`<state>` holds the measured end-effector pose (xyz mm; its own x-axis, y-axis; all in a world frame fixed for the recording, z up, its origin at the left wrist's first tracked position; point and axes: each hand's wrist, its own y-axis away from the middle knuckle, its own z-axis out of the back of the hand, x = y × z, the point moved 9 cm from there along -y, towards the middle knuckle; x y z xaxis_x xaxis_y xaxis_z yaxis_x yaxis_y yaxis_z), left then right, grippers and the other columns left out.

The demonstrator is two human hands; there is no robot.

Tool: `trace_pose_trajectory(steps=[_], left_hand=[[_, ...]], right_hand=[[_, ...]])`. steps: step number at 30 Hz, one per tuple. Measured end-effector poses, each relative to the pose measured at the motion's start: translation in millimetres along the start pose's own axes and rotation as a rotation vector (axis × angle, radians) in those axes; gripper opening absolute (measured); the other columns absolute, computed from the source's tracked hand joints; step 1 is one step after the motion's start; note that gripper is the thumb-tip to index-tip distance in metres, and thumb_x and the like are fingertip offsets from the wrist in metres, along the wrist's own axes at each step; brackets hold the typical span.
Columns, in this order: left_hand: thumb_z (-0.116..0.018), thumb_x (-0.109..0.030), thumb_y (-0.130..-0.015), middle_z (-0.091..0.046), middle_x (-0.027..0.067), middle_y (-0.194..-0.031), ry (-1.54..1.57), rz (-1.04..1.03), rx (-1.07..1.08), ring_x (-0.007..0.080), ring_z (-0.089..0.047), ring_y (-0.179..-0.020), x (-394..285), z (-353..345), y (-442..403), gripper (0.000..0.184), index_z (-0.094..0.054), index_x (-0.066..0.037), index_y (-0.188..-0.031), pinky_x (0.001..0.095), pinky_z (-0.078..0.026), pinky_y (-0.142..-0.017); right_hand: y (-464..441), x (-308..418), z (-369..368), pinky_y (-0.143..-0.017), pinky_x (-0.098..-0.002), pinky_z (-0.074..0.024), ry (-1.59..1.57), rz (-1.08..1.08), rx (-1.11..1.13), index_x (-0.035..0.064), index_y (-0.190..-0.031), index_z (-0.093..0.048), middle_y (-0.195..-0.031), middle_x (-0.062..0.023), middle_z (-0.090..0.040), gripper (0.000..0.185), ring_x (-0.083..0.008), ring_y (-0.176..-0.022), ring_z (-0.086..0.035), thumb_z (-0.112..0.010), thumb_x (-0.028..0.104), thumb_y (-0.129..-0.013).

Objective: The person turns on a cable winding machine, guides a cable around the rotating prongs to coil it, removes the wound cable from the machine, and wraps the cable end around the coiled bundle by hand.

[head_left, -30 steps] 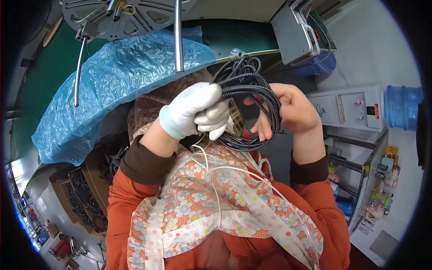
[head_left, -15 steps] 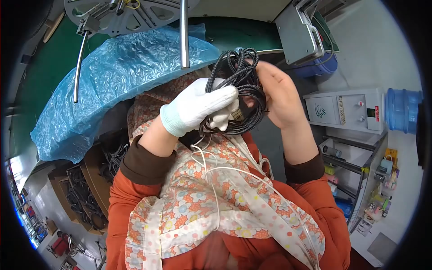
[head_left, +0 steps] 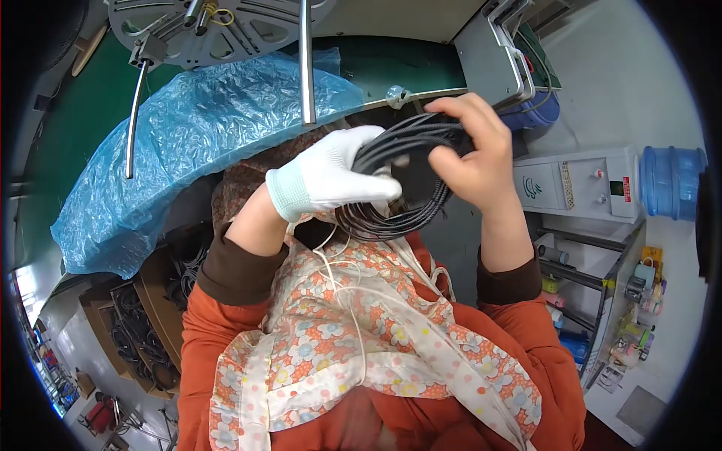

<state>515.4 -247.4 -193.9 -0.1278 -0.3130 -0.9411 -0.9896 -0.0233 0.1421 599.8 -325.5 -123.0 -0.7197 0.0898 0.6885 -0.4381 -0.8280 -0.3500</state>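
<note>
A coil of black braided cable (head_left: 395,223) is held up in front of my chest, its loops gathered into a ring. My left hand (head_left: 335,171), in a white knitted glove, wraps round the coil's left side with the thumb laid across it. At the upper right of the ring, my bare right hand (head_left: 481,154) has its fingers over the strands and its thumb below, closed around them. The upper strands are slightly blurred. Part of the left fingers is hidden behind the cable.
Blue plastic sheeting (head_left: 203,128) covers the edge of the green bench (head_left: 376,64). Metal rods (head_left: 306,68) stick out from a slotted disc (head_left: 248,34) above. Cardboard boxes (head_left: 154,316) with black cables stand lower left. A water dispenser (head_left: 579,184) is at right.
The loose upper loops have come together into a neater ring. My right hand has moved from beside the coil onto its upper right part; my left hand still holds the left side.
</note>
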Motion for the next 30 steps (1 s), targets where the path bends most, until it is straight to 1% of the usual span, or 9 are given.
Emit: trace_pose_trajectory(steps=[2, 8, 12, 13, 17, 18, 23, 28, 30], left_hand=[[-0.059, -0.012, -0.084, -0.056, 0.0036, -0.069, -0.047, -0.065, -0.163, 0.0067, -0.046, -0.053, -6.6, 10.4, 1.5, 0.012, -0.056, -0.001, -0.089, 0.0184, -0.039, -0.048], [-0.057, -0.010, -0.084, -0.058, 0.0037, -0.074, 0.092, 0.013, -0.156, 0.0059, -0.047, -0.055, -4.9, 18.6, 1.3, 0.015, -0.056, 0.001, -0.094, 0.0172, -0.040, -0.050], [-0.055, -0.008, -0.085, -0.059, 0.0045, -0.078, 0.050, 0.039, -0.033, 0.0059, -0.048, -0.055, 3.0, 15.5, -4.6, 0.019, -0.056, 0.002, -0.102, 0.0164, -0.041, -0.051], [-0.055, -0.008, -0.085, -0.059, 0.0045, -0.078, 0.049, 0.042, -0.029, 0.0059, -0.048, -0.055, 2.7, 13.9, -5.2, 0.019, -0.056, 0.002, -0.102, 0.0164, -0.041, -0.051], [-0.054, -0.008, -0.085, -0.054, 0.0041, -0.069, -0.064, -0.034, -0.065, 0.0078, -0.047, -0.052, -14.8, 7.2, -11.5, 0.027, -0.052, 0.004, -0.110, 0.0170, -0.041, -0.050], [-0.054, -0.008, -0.085, -0.054, 0.0041, -0.069, -0.068, -0.039, -0.058, 0.0078, -0.047, -0.052, -18.6, 3.4, -14.0, 0.027, -0.052, 0.004, -0.110, 0.0170, -0.041, -0.050], [-0.056, -0.007, -0.083, -0.057, 0.0072, -0.076, -0.034, -0.168, -0.146, 0.0083, -0.049, -0.057, -44.6, -9.2, -23.8, 0.033, -0.051, 0.002, -0.115, 0.0179, -0.043, -0.052], [-0.057, -0.006, -0.081, -0.061, 0.0100, -0.091, -0.502, -0.268, -0.263, 0.0130, -0.055, -0.067, -66.5, -21.4, -33.5, 0.041, -0.049, 0.000, -0.121, 0.0218, -0.047, -0.060], [-0.057, -0.007, -0.081, -0.061, 0.0105, -0.097, -0.695, -0.333, -0.211, 0.0159, -0.057, -0.073, -69.9, -34.3, -35.7, 0.043, -0.048, -0.001, -0.122, 0.0246, -0.047, -0.065]], right_hand=[[1.7, -7.7, 14.4, -0.068, -0.0221, -0.0425, -0.031, -0.075, -0.113, 0.0000, -0.100, -0.061, -0.099, -0.0090, -0.060, 0.042, -0.0144, -0.076, -0.053, -0.056, -0.004, -0.058], [6.3, -30.9, 10.1, -0.066, -0.0211, -0.0417, -0.207, -0.360, -0.100, -0.0007, -0.093, -0.059, -0.087, -0.0066, -0.060, 0.033, -0.0138, -0.073, -0.053, -0.056, -0.003, -0.060], [-3.1, 23.2, 15.8, -0.063, -0.0190, -0.0405, 0.393, 0.240, -0.026, -0.0009, -0.095, -0.059, -0.085, -0.0061, -0.061, 0.033, -0.0110, -0.068, -0.052, -0.056, -0.004, -0.062], [-1.7, 22.8, 18.2, -0.063, -0.0190, -0.0405, 0.394, 0.236, -0.028, -0.0009, -0.095, -0.059, -0.085, -0.0061, -0.061, 0.033, -0.0110, -0.068, -0.052, -0.056, -0.004, -0.062], [3.4, -12.8, 14.2, -0.067, -0.0190, -0.0421, -0.132, -0.186, 0.165, -0.0012, -0.099, -0.059, -0.093, -0.0076, -0.062, 0.033, -0.0104, -0.071, -0.054, -0.056, -0.004, -0.066], [4.6, -13.1, 18.3, -0.067, -0.0190, -0.0421, -0.126, -0.184, 0.157, -0.0012, -0.099, -0.059, -0.093, -0.0076, -0.062, 0.033, -0.0104, -0.071, -0.054, -0.056, -0.004, -0.066], [18.1, -25.9, 60.8, -0.068, -0.0200, -0.0425, -0.331, -0.283, -0.165, -0.0018, -0.107, -0.058, -0.093, -0.0073, -0.063, 0.039, -0.0103, -0.073, -0.054, -0.055, -0.005, -0.068], [16.3, -14.2, 92.2, -0.069, -0.0197, -0.0427, -0.191, -0.170, -0.258, -0.0024, -0.113, -0.057, -0.091, -0.0065, -0.063, 0.043, -0.0099, -0.072, -0.053, -0.056, -0.006, -0.070], [17.4, -17.3, 97.0, -0.072, -0.0212, -0.0437, -0.153, -0.130, -0.146, -0.0009, -0.117, -0.055, -0.097, -0.0073, -0.064, 0.046, -0.0115, -0.077, -0.056, -0.057, -0.005, -0.072]])
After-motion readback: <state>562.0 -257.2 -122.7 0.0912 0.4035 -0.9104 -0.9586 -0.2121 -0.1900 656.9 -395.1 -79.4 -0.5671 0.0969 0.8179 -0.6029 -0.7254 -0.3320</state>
